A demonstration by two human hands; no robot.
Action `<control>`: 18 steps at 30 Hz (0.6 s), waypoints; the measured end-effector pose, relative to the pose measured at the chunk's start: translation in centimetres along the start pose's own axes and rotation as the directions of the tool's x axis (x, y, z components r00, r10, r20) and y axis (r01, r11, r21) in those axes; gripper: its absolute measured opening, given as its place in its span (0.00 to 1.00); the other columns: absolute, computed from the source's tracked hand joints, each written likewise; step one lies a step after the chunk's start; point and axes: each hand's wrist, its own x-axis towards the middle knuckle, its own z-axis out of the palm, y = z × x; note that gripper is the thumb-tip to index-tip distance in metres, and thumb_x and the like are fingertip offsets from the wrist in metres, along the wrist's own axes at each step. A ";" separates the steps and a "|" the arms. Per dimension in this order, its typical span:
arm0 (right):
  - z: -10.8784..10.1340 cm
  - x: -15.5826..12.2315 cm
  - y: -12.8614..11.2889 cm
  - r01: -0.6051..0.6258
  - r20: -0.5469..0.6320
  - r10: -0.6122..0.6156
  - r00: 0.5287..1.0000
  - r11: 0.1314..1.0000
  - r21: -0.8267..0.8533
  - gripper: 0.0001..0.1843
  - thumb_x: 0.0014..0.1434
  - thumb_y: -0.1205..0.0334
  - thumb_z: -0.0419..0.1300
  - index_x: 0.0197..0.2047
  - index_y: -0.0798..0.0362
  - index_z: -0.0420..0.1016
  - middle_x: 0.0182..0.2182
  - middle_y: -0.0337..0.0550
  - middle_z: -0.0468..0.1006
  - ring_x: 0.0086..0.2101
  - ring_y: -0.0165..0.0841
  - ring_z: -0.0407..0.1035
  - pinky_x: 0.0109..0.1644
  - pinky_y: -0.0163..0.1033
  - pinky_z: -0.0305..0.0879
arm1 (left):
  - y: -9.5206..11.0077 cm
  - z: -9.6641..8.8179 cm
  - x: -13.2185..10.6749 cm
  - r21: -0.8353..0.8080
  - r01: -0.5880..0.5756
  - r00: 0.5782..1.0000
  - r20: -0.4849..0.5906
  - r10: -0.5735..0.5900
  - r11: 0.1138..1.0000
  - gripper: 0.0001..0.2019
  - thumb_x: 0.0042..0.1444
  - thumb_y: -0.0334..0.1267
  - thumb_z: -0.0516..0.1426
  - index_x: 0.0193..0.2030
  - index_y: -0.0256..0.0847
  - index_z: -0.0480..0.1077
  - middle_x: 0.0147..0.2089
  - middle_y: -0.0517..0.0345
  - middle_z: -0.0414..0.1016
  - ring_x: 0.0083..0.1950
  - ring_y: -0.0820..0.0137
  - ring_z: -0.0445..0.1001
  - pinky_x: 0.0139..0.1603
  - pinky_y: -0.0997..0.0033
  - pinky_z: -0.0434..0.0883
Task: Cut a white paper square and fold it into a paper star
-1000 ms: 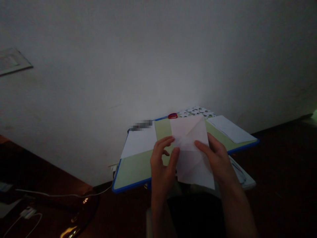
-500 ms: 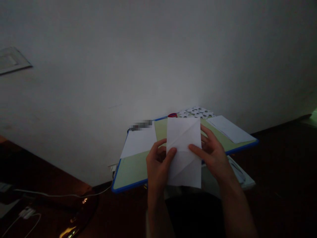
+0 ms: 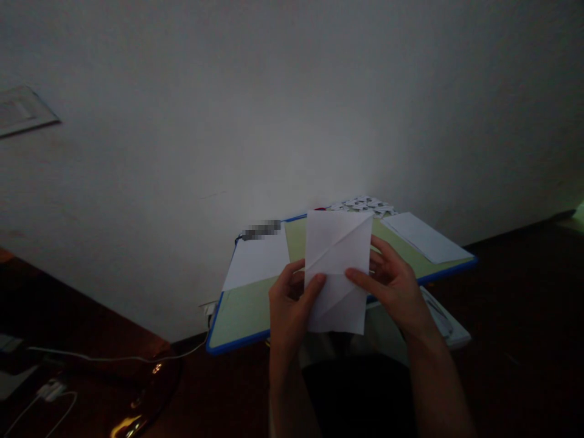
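Observation:
I hold a white creased sheet of paper (image 3: pixel 336 267) upright in front of me, above a green board with a blue rim (image 3: pixel 237 307). My left hand (image 3: pixel 289 304) pinches the sheet's left edge with the thumb on its front. On the right edge my right hand (image 3: pixel 395 286) grips it, thumb in front and fingers behind. Diagonal folds cross the sheet.
On the board lie a white sheet (image 3: pixel 258 261) at the left, another white sheet (image 3: pixel 422 237) at the right, and several small paper cut-outs (image 3: pixel 362 205) at the back by the wall. White cables (image 3: pixel 55 389) run over the dark floor at lower left.
Both hands have turned the sheet from a tilted position to upright and lifted it a little. It now hides the red scissor handle at the board's back edge.

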 end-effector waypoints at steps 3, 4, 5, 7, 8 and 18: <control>-0.1 0.0 0.1 -0.002 -0.002 0.002 1.000 1.000 -0.015 0.34 0.53 0.59 0.76 0.62 0.41 0.72 0.53 0.45 0.84 0.49 0.44 0.80 0.53 0.51 0.79 | 0.1 0.1 0.0 0.032 0.007 1.000 0.011 -0.007 0.999 0.16 0.54 0.47 0.70 0.44 0.40 0.78 0.41 0.49 0.86 0.40 0.61 0.84 0.38 0.68 0.77; -0.1 0.0 0.1 0.000 -0.003 0.000 1.000 1.000 -0.024 0.33 0.53 0.58 0.76 0.61 0.42 0.72 0.53 0.45 0.84 0.48 0.44 0.80 0.53 0.51 0.79 | 0.1 0.1 0.0 0.033 0.003 1.000 0.012 -0.004 0.999 0.15 0.55 0.47 0.70 0.43 0.40 0.78 0.41 0.50 0.86 0.40 0.61 0.84 0.38 0.68 0.77; -0.1 0.0 0.2 0.005 -0.004 -0.005 1.000 0.999 -0.035 0.32 0.53 0.58 0.76 0.60 0.43 0.74 0.53 0.45 0.84 0.48 0.43 0.80 0.52 0.50 0.79 | 0.1 0.1 0.0 0.029 -0.001 1.000 0.015 0.000 1.000 0.14 0.55 0.47 0.69 0.42 0.41 0.77 0.40 0.51 0.86 0.40 0.62 0.84 0.38 0.69 0.77; -0.2 -0.1 0.2 0.014 -0.011 -0.015 1.000 0.998 -0.059 0.28 0.53 0.57 0.76 0.56 0.44 0.77 0.51 0.45 0.84 0.48 0.43 0.80 0.51 0.48 0.79 | -0.1 0.1 -0.1 0.016 -0.002 0.999 0.032 0.002 1.000 0.13 0.55 0.46 0.69 0.40 0.41 0.77 0.38 0.53 0.85 0.39 0.62 0.83 0.37 0.70 0.76; -0.1 -0.1 0.2 0.011 -0.026 -0.013 1.000 0.997 -0.071 0.26 0.52 0.56 0.76 0.54 0.45 0.78 0.50 0.45 0.85 0.47 0.43 0.80 0.50 0.47 0.80 | -0.1 0.0 -0.1 0.015 0.001 0.999 0.047 -0.002 1.000 0.12 0.56 0.46 0.69 0.39 0.41 0.76 0.37 0.54 0.85 0.39 0.63 0.83 0.36 0.71 0.76; 0.7 -0.5 0.2 -0.123 -0.174 0.104 0.979 0.987 -0.100 0.19 0.47 0.50 0.78 0.38 0.53 0.86 0.36 0.49 0.87 0.34 0.43 0.80 0.37 0.44 0.77 | -0.1 0.2 -0.5 0.040 0.063 0.976 0.206 -0.070 0.997 0.14 0.59 0.49 0.67 0.38 0.41 0.74 0.34 0.56 0.83 0.33 0.68 0.80 0.31 0.75 0.71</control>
